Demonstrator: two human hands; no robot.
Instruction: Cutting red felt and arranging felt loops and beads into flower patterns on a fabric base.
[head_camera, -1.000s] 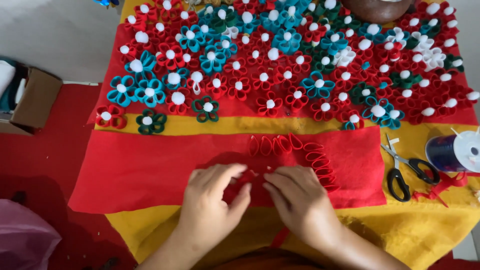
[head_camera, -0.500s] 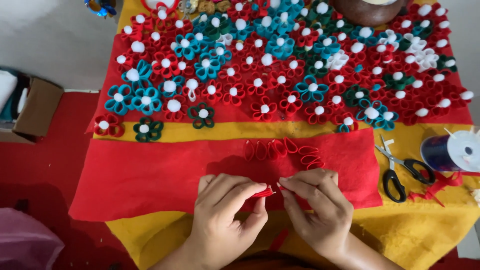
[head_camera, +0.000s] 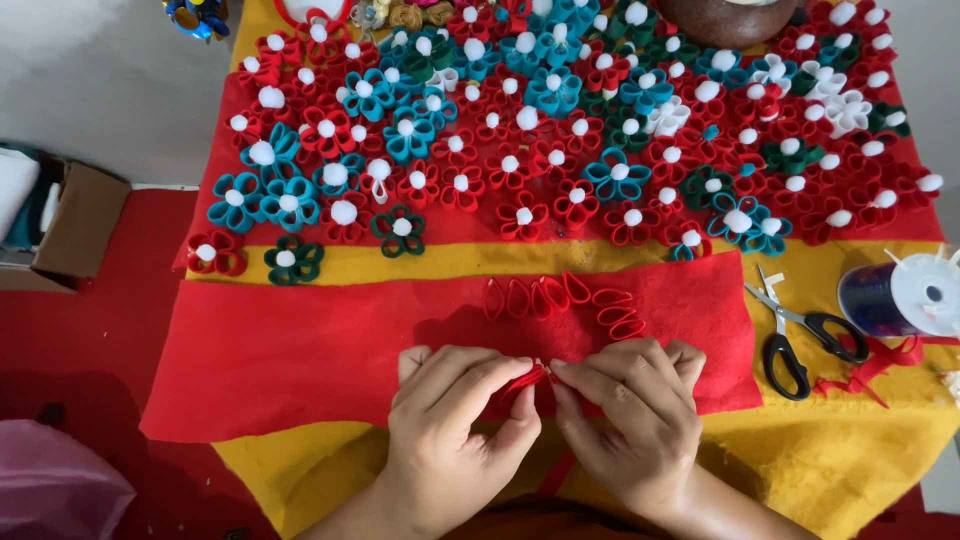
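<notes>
Fingers (head_camera: 505, 372) of both hands pinch one red strip (head_camera: 523, 381).
It lies crosswise between left hand (head_camera: 455, 425) and right hand (head_camera: 630, 420), fingertips meeting mid-strip.

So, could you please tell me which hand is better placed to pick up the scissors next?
Probably the right hand. The scissors lie on the yellow cloth on its side, while the left hand is farther away. Both hands pinch the red strip, so one must release first.
</notes>
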